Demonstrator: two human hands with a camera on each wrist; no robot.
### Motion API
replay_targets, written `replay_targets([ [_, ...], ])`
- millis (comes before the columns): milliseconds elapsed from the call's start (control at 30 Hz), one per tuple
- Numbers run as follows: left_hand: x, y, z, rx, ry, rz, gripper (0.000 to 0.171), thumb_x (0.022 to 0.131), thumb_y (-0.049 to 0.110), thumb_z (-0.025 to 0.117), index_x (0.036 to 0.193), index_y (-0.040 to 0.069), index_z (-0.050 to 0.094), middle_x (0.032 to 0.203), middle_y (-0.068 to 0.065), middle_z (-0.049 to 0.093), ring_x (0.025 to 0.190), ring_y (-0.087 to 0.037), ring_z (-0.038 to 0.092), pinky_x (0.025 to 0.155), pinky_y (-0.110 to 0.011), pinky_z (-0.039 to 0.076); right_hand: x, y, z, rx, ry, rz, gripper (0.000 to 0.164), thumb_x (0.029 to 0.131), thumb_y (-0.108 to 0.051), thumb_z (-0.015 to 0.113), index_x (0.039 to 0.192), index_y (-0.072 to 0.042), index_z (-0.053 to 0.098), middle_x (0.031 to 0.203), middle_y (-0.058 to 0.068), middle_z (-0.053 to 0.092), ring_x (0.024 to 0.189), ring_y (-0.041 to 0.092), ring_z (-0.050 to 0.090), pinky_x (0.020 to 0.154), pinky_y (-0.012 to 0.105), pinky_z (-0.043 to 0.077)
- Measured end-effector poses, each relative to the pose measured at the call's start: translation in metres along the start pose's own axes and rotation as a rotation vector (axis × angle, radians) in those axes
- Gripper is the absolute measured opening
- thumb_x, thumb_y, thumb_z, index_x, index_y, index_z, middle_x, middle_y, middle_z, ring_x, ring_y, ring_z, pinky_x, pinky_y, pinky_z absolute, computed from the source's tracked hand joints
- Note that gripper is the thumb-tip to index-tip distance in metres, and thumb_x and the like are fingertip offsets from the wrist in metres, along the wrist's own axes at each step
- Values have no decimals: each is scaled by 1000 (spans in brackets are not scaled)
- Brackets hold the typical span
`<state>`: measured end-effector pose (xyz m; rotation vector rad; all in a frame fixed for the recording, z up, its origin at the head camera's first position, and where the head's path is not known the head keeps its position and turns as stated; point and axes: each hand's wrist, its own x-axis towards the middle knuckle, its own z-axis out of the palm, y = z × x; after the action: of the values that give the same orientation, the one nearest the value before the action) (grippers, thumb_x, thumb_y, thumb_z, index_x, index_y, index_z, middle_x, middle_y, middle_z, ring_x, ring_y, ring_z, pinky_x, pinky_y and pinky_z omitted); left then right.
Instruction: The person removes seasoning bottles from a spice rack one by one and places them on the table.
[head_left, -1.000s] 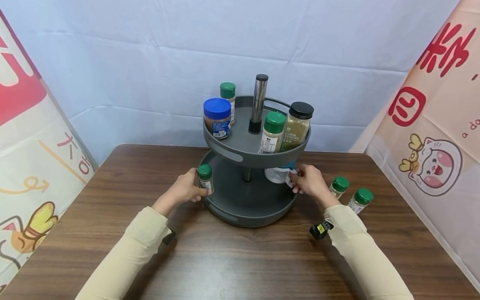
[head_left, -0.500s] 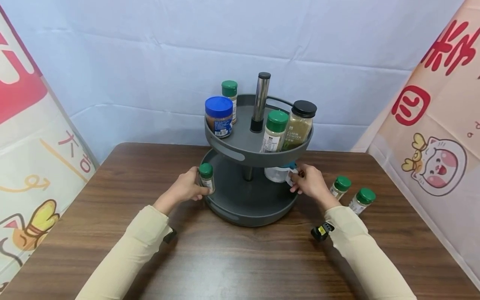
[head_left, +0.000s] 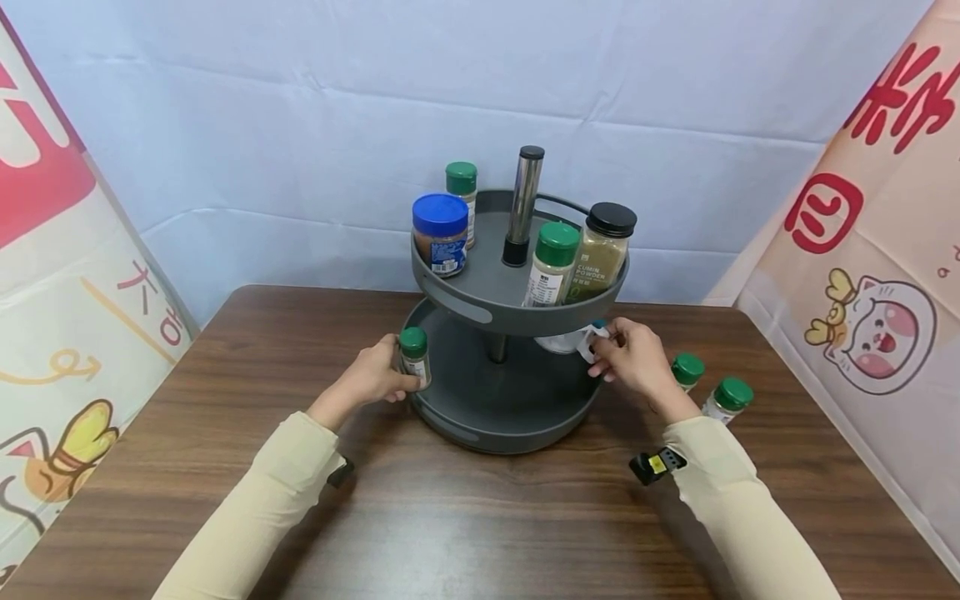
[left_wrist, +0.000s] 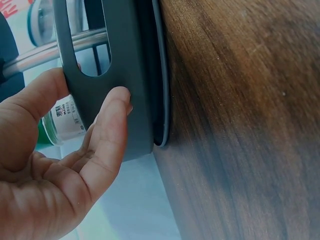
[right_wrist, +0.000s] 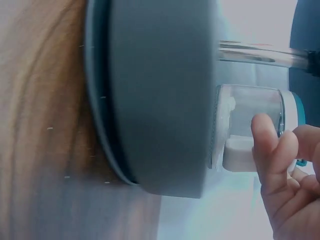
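Note:
A grey two-tier turntable (head_left: 498, 433) stands on the table. My left hand (head_left: 372, 372) is at the lower tier's left rim, pinching it with the thumb inside and fingers against the outer wall (left_wrist: 100, 112). Just inside that rim stands a small green-capped spice jar (head_left: 415, 358). At the right of the lower tier my right hand (head_left: 633, 358) grips the white handle (right_wrist: 239, 154) of a clear container (right_wrist: 252, 107) with a blue-green lid. The container is upright, and the upper tier hides part of it in the head view.
On the upper tier (head_left: 480, 310) are a blue-lidded jar (head_left: 440, 236), green-capped jars (head_left: 551, 267) and a black-lidded cumin powder jar (head_left: 600, 254) around the metal post (head_left: 525, 196). Beside my right forearm stand two green-capped jars (head_left: 731, 396) on the wooden table (head_left: 480, 533).
My right hand has shifted a little to the right, and the container's handle has moved slightly up and right with it. The left hand stays at the rim.

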<state>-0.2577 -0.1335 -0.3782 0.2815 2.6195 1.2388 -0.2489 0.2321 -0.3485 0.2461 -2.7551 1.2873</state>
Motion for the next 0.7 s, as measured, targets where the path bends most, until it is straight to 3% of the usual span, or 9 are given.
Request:
replay_targets([
  [300,1,0,1,5,-3,0,79,77,18,71,136,-5,23,105,-24,57,59,-16,61,56,-32,54,-3,-10,-5,3,3,-14,21,92,-16,52,94,5,53,74,19,65,59,24,63,44,23,51],
  [567,0,1,1,1,-10,-3,80,77,18,71,136,-5,23,106,-25,57,59,-16,61,56,-33,55,-5,-8,-5,6,17,7,17,92,-15,51,93,2,53,66,15,65,58,24,63,50,40,54],
  [700,0,1,0,6,-10,-5,81,77,18,71,137,-5,22,106,-25,57,59,-16,61,57,-34,55,-8,-10,-8,-3,33,-9,15,92,-13,50,90,2,52,66,16,65,58,27,63,47,37,54],
])
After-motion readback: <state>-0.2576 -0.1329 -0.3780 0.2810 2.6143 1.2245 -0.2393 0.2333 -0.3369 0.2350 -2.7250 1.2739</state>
